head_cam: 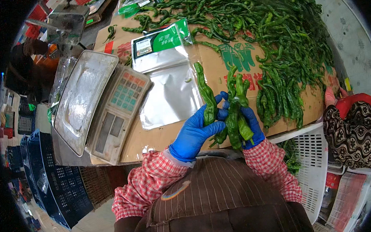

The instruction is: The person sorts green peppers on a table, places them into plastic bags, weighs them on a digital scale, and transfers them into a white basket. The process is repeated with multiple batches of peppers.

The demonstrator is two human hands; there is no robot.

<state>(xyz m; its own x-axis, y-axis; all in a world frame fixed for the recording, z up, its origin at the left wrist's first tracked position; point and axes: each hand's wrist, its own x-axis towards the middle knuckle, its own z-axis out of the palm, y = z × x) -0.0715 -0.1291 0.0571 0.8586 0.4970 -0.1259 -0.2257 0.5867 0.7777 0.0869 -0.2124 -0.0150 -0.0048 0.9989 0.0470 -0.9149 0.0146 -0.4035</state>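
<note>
My left hand (197, 129), in a blue glove, grips a long wrinkled green pepper (207, 95) between thumb and fingers. Close beside it my right hand (252, 124), also gloved in blue, holds a small bunch of green peppers (233, 122), its fingers partly hidden behind them. Beyond my hands lies a flat plastic bag (171, 94) with a silver lower part and a green top. A large heap of green peppers (279, 40) covers the back and right of the cardboard-covered table (130, 145), with a roughly aligned group at its near edge.
A weighing scale with a metal tray (84, 100) and keypad (128, 90) stands on the left. Dark blue crates (59, 181) are at the lower left. A white slatted basket (310, 172) holds greens below the table's right edge. Another person's patterned sleeve (355, 134) shows at the far right.
</note>
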